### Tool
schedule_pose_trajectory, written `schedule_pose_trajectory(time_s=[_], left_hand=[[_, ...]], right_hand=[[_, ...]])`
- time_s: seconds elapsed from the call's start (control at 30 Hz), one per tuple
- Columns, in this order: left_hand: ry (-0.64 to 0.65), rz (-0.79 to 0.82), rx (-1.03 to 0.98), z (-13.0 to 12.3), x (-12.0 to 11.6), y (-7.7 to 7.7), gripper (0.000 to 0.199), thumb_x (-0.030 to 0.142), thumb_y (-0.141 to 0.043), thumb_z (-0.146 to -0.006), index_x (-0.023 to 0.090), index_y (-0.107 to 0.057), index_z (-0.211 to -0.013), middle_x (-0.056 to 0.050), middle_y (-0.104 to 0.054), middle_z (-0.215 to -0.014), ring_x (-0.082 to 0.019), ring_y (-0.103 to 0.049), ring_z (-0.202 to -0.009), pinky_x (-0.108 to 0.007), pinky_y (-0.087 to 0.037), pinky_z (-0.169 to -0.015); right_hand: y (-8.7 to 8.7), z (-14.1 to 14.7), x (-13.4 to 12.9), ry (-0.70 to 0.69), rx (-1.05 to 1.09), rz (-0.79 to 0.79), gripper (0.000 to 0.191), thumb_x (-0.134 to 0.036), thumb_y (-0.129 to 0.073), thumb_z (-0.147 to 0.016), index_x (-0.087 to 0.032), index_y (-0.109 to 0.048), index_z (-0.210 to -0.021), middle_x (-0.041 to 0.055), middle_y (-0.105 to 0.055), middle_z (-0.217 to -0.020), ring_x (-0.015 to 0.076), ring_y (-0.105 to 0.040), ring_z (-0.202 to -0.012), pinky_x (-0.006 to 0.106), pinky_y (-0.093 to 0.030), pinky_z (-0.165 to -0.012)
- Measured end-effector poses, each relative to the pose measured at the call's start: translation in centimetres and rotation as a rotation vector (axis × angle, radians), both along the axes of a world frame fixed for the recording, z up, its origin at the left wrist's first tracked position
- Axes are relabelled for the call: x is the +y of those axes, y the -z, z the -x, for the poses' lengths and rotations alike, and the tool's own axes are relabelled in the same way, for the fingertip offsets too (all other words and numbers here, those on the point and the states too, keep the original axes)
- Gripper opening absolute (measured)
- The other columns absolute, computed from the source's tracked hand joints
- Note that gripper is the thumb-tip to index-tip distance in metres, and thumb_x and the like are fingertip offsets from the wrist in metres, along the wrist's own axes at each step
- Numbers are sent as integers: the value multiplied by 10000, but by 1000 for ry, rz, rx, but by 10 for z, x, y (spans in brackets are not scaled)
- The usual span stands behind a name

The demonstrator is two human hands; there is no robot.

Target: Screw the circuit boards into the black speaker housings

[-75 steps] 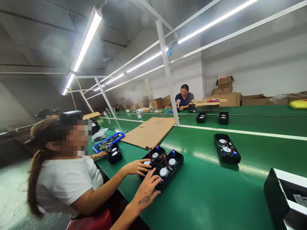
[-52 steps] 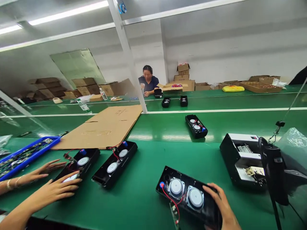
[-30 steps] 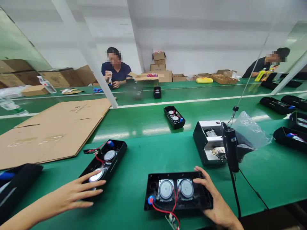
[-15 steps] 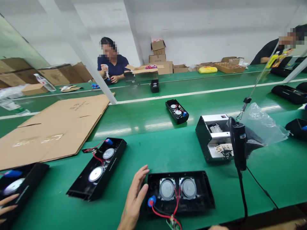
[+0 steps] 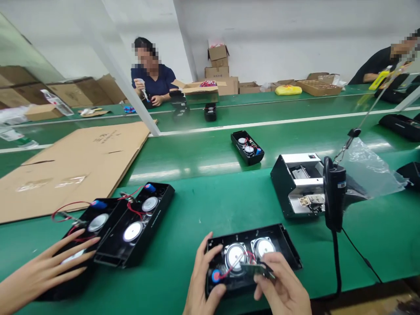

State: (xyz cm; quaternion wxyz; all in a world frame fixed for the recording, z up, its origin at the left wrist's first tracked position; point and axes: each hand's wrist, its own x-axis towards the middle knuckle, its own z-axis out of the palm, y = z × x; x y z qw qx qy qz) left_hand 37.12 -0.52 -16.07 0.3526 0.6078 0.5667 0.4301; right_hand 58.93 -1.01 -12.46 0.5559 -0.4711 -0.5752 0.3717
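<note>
A black speaker housing (image 5: 241, 286) with two round silver drivers lies in front of me, slightly tilted on the bench. My left hand (image 5: 201, 278) grips its left end, fingers at the far corner and thumb at the near side. Beside the thumb is a blue cylindrical part (image 5: 216, 275) with red wire. My right hand (image 5: 285, 284) pinches a small green circuit board (image 5: 251, 267) over the housing. Red wires (image 5: 234, 262) run from the board across the drivers.
A co-worker's hand (image 5: 55, 267) rests on another housing at left, beside a similar housing (image 5: 144, 227). A black-and-silver machine (image 5: 300, 186) and a hanging black power screwdriver (image 5: 334, 197) stand right. Flat cardboard (image 5: 75, 166) lies left; another housing (image 5: 247, 148) sits farther back.
My right hand has come in from the bottom edge and lifted the circuit board over the housing. My left hand has closed round the housing's end. The co-worker's housing has slid right.
</note>
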Motion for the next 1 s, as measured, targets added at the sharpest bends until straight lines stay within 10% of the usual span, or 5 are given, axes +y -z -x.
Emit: schedule_pose_trajectory(time_s=[0.13, 0.27, 0.67, 1.0], left_hand=[[53, 108, 43, 7, 9, -22, 437, 664, -640, -981, 279, -773, -1138, -132, -437, -1698, -441, -437, -1563, -664, -392, -1256], [0, 118, -6, 3, 8, -33, 411, 671, -677, -950, 272, -739, -1028, -131, -525, -1584, -419, -534, -1476, -654, -447, -1216], [238, -263, 423, -12, 6, -59, 250, 236, -673, -952, 252, -696, -1201, -142, -407, -1722, -414, -409, -1589, -681, -432, -1239], [252, -376, 593, -21, 17, -55, 364, 9, -484, -877, 274, -730, -915, -37, -705, -1447, -324, -507, -1528, -661, -395, -1243]], right_hand=[[-38, -6, 34, -89, -209, -280, 186, -247, -544, -1103, -238, -729, -1119, 87, -802, -1026, 246, -802, -970, 342, -685, -897], [-57, -33, 51, -307, -439, -253, 205, -170, -480, -1094, -227, -676, -1117, 72, -805, -1003, 200, -791, -877, 273, -668, -788], [-75, -54, 51, -570, -917, -444, 377, -12, -435, -1009, -195, -709, -1193, 53, -819, -997, 199, -753, -848, 347, -609, -826], [-54, -49, 48, -526, -911, -376, 420, 30, -510, -878, -232, -730, -1121, 24, -814, -1004, 195, -737, -844, 322, -557, -761]])
